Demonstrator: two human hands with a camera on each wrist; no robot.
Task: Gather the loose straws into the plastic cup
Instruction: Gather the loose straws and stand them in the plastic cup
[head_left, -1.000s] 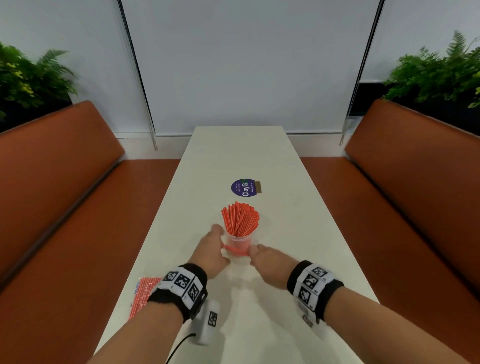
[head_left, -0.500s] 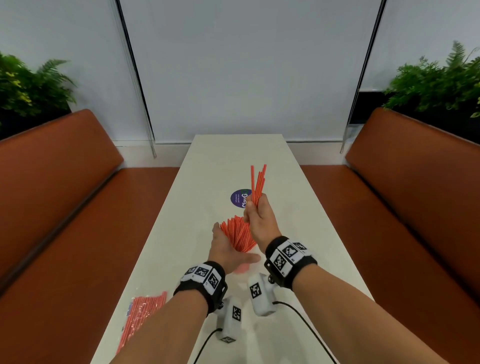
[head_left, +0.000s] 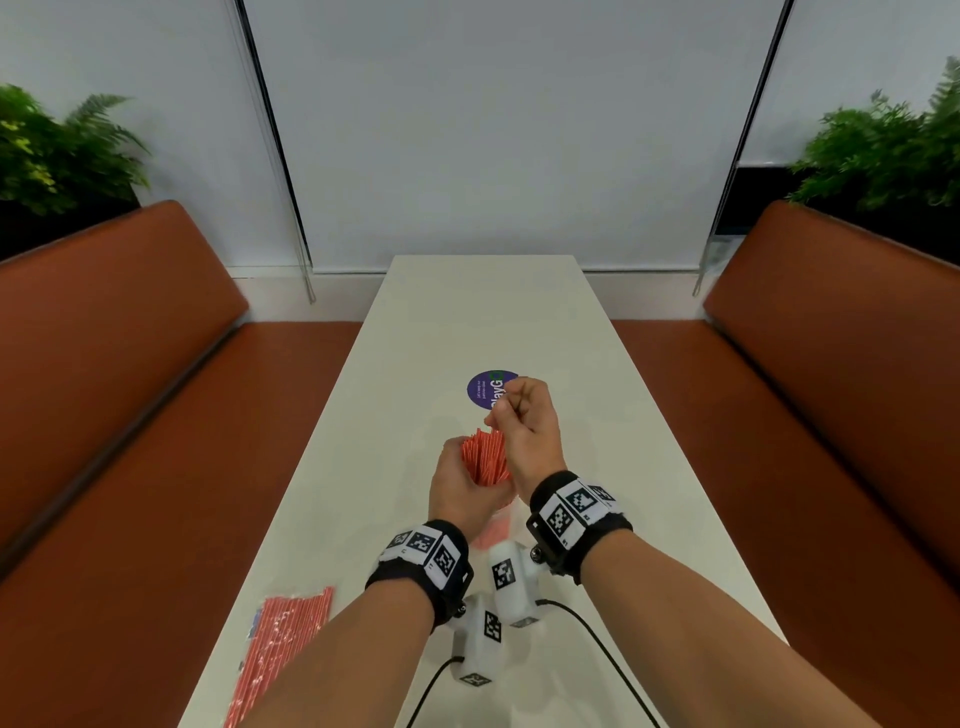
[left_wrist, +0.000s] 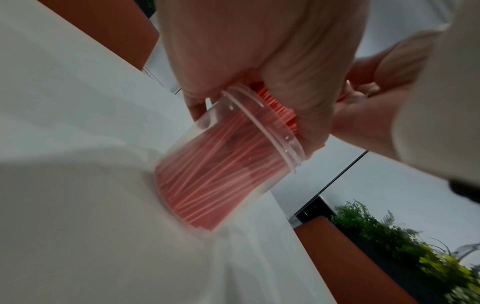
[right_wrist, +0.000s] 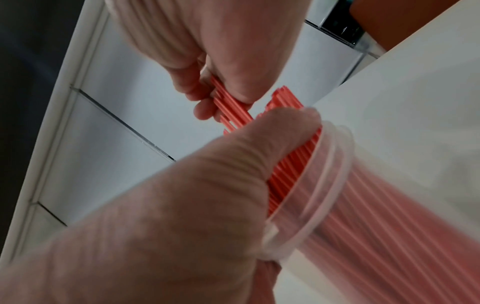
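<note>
bench: long white bench (head_left: 467, 322) running up the middle of the head view, brown padded seats either side

packet: clear wrapped packet of red straws (head_left: 283, 649) lying flat at the lower left of the head view, well away from both hands, untouched

cup: clear plastic cup (left_wrist: 228, 156) packed with thin red straws (head_left: 485, 460), sitting just below centre of the head view, base on the bench; in the left wrist view it looks tipped, could just be the lens tbh

left hand: left hand (head_left: 465, 480) is wrapped round the cup at the rim, thumb pressed against the fan of straws sticking out the top

right hand: right hand (head_left: 524, 421) just above and right of the cup, fingers curled, pinching a small bunch of red straws (right_wrist: 231, 105) whose lower ends look like they're already down among the others

step: I'd say feeding this bunch in

how to do it well: keep the left hand steady on the rim so the cup can't tip, use that thumb to hold the fan aside and open a gap, aim the bunch straight down into the gap, and let go only once the ends bottom out. It's packed tight, so forcing it could pop other straws out.
</note>
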